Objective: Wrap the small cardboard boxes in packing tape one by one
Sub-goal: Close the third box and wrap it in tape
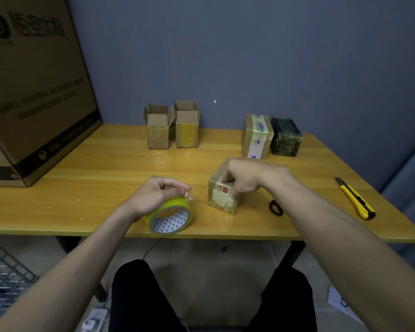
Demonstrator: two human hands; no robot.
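A person sits at a wooden table [106, 164]. The left hand [153, 195] grips a roll of yellow-green packing tape [169, 218] standing at the near edge. Just beside it, the right hand [243, 178] curls over a small tape-wrapped cardboard box [222, 198]. Beyond the hands stand two open cardboard boxes [171, 127] and two wrapped boxes [271, 136]. Right of the right hand lie a scissors handle [276, 208] and a yellow utility knife [355, 198].

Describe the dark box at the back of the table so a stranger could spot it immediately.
Start at the wooden table and look to its far right edge against the grey wall. Two wrapped boxes stand there touching; the dark tape-wrapped box is the right one. Its neighbour, the brown cardboard box, is lighter and taller.
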